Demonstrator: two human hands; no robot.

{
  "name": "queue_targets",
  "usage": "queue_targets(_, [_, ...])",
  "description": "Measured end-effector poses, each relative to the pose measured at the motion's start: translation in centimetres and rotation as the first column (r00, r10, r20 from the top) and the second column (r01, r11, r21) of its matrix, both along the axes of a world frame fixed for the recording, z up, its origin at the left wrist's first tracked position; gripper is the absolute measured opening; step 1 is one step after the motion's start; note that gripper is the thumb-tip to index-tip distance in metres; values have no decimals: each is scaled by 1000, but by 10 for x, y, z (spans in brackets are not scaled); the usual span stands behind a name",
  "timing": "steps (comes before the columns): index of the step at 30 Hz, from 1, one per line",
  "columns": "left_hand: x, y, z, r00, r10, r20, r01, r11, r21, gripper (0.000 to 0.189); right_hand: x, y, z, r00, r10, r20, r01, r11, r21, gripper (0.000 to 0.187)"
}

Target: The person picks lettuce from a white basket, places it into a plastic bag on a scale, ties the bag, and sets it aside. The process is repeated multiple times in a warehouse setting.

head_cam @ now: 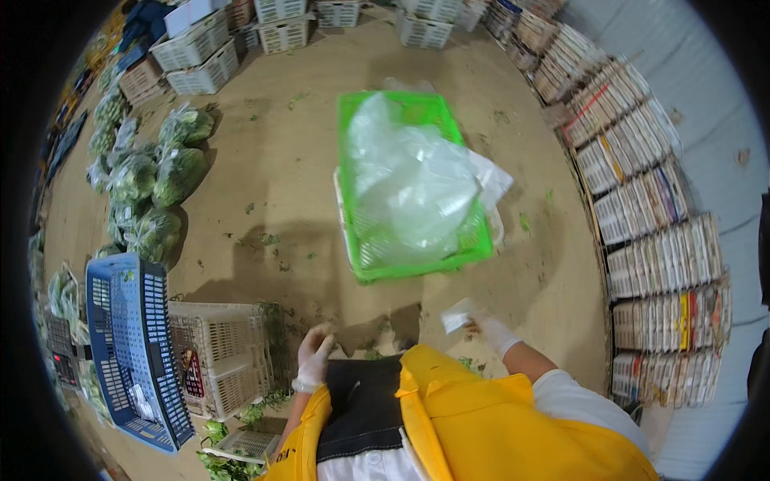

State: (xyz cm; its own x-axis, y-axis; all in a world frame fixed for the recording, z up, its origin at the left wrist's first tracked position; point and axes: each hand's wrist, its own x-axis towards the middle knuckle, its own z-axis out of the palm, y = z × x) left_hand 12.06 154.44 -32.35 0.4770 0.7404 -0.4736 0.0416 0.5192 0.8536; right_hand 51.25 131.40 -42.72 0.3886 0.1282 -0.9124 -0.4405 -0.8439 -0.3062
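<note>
My right hand [490, 332], in a thin whitish glove, holds a small white slip or packet [457, 315] over the floor. What the slip is made of is hard to tell because of blur. At the front of my dark trousers is my left hand [314, 359], gloved too, with its fingers loosely bent and no object visible in it. Ahead of me a bright green plastic crate [421, 270] rests on a paler crate [341, 201]. Clear plastic bags [415, 186] lie heaped inside it, and a white sheet [493, 180] hangs over its right side.
Bagged green vegetables [135, 174] line the left. A blue plastic crate [129, 349] stands tilted on a beige crate [222, 355], near a scale with a red display [63, 367]. White crates [198, 54] and a person in dark clothes [144, 21] are farther off. Stacked crates [662, 252] line the right wall.
</note>
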Motion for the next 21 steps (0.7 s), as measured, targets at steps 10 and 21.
queue_targets(10, [170,66,-36,932,15,-363,85,962,258,64,212,-50,-60,684,-683,257,571,720,395,23])
queue_targets(21, [451,83,-123,874,-130,-467,403,732,550,83,319,119,-72,857,-165,489,85,980,183,62])
